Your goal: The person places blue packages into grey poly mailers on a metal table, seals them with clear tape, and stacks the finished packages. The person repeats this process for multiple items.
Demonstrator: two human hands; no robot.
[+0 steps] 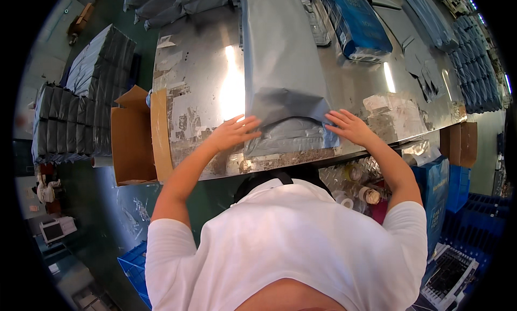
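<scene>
A long grey plastic mailing bag (pixel 283 47) lies lengthwise on the metal table in front of me. Its near end gapes in a dark curve above a flatter grey layer with clear film (pixel 293 136). My left hand (pixel 235 132) is at the bag's left edge, fingers stretched and apart. On the other side, my right hand (pixel 347 126) has its fingers spread at the right edge of the same end. Neither hand grips the bag; whether the fingertips touch it I cannot tell.
Beside the metal table (pixel 202 69) stands an open cardboard box (pixel 134 139) on the left. Stacked grey parcels (pixel 72 120) rise beyond it. A blue printed package (pixel 358 28) lies at the back right, near more grey bags (pixel 430 18). Tape rolls (pixel 369 195) sit under the table edge.
</scene>
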